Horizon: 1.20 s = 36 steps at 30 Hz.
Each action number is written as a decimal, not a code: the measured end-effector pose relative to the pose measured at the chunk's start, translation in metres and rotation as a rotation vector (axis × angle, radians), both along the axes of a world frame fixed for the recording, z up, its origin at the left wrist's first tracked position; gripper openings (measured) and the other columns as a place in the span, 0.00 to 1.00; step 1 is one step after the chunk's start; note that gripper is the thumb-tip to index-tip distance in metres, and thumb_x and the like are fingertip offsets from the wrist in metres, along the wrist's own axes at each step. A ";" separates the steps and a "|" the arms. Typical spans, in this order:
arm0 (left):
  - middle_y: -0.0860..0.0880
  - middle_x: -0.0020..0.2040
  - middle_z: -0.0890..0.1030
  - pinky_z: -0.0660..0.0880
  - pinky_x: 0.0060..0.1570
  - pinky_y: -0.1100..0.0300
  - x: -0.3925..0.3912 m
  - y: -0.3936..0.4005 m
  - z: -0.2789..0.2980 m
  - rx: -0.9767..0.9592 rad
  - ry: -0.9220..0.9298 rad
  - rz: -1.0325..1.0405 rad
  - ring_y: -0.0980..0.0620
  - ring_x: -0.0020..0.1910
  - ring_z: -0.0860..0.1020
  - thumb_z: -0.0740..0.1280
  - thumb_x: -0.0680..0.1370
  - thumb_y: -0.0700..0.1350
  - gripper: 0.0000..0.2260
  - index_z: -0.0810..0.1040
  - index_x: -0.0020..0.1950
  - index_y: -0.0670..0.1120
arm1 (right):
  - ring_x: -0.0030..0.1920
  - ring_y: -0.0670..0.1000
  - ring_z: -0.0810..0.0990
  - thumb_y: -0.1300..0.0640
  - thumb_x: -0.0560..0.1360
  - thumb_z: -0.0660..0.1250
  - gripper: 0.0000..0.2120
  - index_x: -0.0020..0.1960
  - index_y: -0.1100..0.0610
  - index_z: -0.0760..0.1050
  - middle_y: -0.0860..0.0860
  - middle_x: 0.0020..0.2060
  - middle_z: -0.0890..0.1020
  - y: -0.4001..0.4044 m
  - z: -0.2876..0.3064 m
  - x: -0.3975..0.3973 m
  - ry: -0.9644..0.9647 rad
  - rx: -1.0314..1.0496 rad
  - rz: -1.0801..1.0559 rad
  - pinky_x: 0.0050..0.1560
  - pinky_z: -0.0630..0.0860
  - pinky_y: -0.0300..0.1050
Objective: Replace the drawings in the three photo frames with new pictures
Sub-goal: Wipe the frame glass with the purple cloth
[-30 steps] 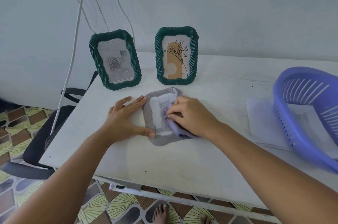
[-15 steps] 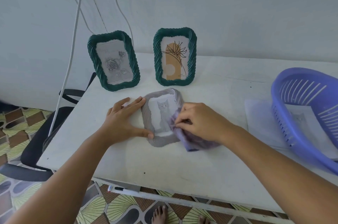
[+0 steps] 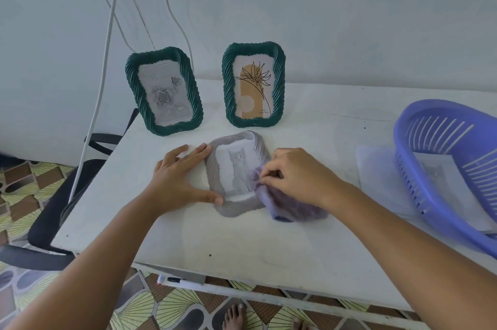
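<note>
A grey frame (image 3: pixel 236 206) holding a cat picture lies flat in the middle of the white table (image 3: pixel 242 249). My left hand (image 3: pixel 178 177) rests flat against its left edge, thumb at the lower corner. My right hand (image 3: pixel 298 176) pinches a purple cloth (image 3: pixel 295 208) at the frame's lower right edge. Behind stand two green frames: the left one (image 3: pixel 164 91) shows a grey rose drawing, the right one (image 3: pixel 254 84) an orange arch with a line flower.
A purple plastic basket (image 3: pixel 451 168) lies tilted at the right over loose paper sheets (image 3: pixel 382 181). A black chair (image 3: pixel 53 208) stands left of the table. White cables (image 3: pixel 107 33) hang down the wall. A marker (image 3: pixel 177 280) lies under the table's front edge.
My right hand has dragged the cloth from the middle of the cat picture down to the frame's lower right edge, uncovering the cat. My left hand has stayed in place.
</note>
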<state>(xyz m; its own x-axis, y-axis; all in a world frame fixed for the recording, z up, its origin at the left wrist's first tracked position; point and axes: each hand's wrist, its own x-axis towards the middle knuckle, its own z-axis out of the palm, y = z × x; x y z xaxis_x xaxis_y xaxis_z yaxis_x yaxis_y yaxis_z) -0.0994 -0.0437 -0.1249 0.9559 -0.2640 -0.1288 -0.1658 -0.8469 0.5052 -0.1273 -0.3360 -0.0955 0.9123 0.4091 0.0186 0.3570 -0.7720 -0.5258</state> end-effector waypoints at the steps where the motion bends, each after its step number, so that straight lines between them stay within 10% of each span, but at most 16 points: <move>1: 0.77 0.74 0.55 0.46 0.76 0.57 0.000 0.000 0.000 0.000 -0.002 0.000 0.63 0.78 0.48 0.70 0.48 0.83 0.59 0.57 0.78 0.71 | 0.43 0.46 0.75 0.50 0.80 0.68 0.08 0.50 0.49 0.86 0.44 0.42 0.74 0.005 -0.002 0.005 -0.043 -0.021 -0.029 0.46 0.72 0.45; 19: 0.78 0.73 0.55 0.47 0.78 0.54 -0.001 -0.002 0.002 0.002 -0.004 0.013 0.64 0.78 0.49 0.68 0.46 0.84 0.61 0.58 0.78 0.70 | 0.45 0.46 0.74 0.49 0.80 0.63 0.10 0.49 0.46 0.84 0.43 0.45 0.74 0.024 -0.025 0.014 -0.112 -0.008 -0.073 0.54 0.75 0.56; 36: 0.79 0.72 0.53 0.47 0.77 0.55 -0.001 0.000 0.004 0.016 0.010 -0.004 0.64 0.77 0.49 0.68 0.47 0.83 0.59 0.57 0.77 0.71 | 0.43 0.47 0.75 0.51 0.81 0.66 0.09 0.55 0.50 0.85 0.47 0.45 0.74 0.024 -0.024 0.046 -0.161 0.113 -0.158 0.47 0.75 0.45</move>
